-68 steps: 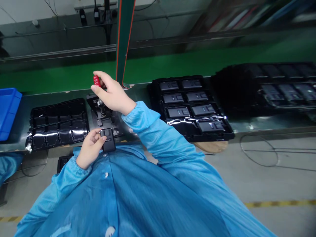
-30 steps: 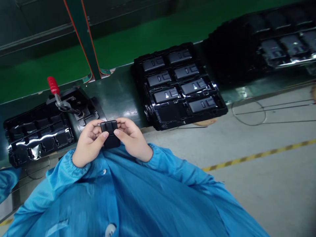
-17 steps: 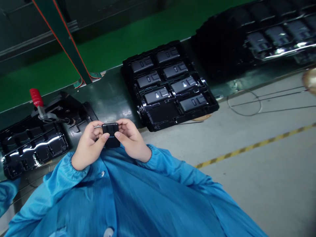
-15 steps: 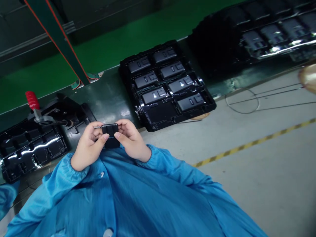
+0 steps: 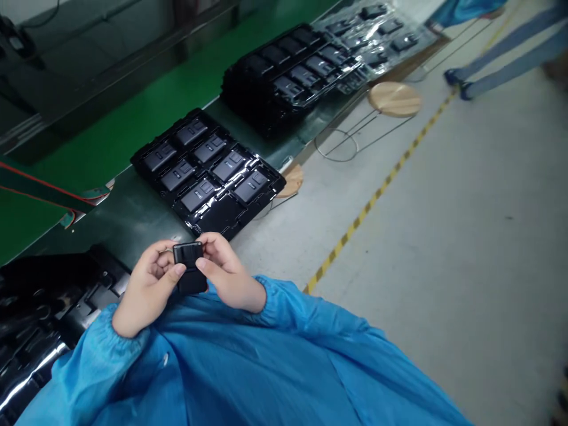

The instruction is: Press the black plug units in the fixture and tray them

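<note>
A small black rectangular device (image 5: 190,273) is held between both hands close to my chest, over the bench edge. My left hand (image 5: 144,289) pinches its left side with thumb on top. My right hand (image 5: 222,278) grips its right side the same way. Both arms wear blue smock sleeves. Just beyond the hands lies a black tray (image 5: 205,173) holding several of the same black devices, with the front left pocket bare. A black fixture (image 5: 84,290) sits at my left on the bench.
A stack of black trays (image 5: 284,77) with more devices lies farther along the bench. Round wooden stools (image 5: 394,98) stand by the bench edge. A yellow dashed line (image 5: 368,207) runs across the grey floor. Another person's legs (image 5: 501,59) show at the top right.
My view has swung right and tilted, so the clamp's red handle has left the picture. Earlier my right hand left that handle and joined my left on the device. The grip is unchanged.
</note>
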Tool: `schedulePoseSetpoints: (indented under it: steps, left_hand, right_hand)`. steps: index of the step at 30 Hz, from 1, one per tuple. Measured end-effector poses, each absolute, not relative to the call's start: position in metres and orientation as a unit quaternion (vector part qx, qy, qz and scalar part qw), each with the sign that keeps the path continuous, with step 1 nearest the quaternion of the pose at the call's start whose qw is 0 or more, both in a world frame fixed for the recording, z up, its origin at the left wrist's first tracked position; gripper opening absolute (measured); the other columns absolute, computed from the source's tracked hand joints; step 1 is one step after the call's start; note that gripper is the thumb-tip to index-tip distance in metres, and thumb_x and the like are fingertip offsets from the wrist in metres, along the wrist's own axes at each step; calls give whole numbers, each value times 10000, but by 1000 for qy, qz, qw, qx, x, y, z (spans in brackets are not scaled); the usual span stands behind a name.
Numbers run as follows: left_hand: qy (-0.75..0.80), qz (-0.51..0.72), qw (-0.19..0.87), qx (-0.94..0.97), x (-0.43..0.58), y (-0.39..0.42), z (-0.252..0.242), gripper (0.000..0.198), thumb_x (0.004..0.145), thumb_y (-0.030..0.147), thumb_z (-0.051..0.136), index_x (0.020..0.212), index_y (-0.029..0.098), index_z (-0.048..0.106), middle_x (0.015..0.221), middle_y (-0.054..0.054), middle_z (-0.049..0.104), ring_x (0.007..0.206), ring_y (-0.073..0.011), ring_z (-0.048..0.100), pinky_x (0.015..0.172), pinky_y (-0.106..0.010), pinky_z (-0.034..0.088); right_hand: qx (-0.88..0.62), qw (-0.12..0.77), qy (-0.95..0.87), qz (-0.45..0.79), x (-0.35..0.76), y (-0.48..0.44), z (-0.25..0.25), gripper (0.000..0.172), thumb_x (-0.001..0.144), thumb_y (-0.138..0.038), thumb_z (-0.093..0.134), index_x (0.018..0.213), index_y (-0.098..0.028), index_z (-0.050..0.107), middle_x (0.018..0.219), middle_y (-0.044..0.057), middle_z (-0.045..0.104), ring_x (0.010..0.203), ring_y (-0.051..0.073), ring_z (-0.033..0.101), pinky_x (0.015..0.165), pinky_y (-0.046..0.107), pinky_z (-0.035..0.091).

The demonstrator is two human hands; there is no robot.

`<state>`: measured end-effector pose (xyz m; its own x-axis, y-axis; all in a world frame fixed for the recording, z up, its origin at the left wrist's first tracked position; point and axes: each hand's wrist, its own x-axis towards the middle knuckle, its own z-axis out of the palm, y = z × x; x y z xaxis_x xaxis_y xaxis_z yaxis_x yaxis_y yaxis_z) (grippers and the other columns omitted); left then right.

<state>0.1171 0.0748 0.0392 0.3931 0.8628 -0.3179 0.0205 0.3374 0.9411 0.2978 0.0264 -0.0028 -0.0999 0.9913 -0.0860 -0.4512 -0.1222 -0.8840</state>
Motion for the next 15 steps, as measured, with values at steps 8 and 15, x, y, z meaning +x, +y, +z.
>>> schedulePoseSetpoints:
  steps: [8,15]
  left_hand:
    - [381,269,699,542,169,87,27,672,925,344,828,1512,253,514,1024,-40,710,788,-136,634,774,-274,544]
    - [409,221,546,697,194,104,25,632,850,207,819,1463,235,669,1040,-54,743,740,-160,642,765,-315,545]
  right_hand:
    - [-507,625,-308,507,350,31,-3,381,947,-374,731,1275,-283,561,979,3,640,832,158,599,736,294,518]
    - [-552,639,-254,472,374,50,-9,366,861,-345,760,1134,-268,529,907,-30,611,777,141,605,600,244,532]
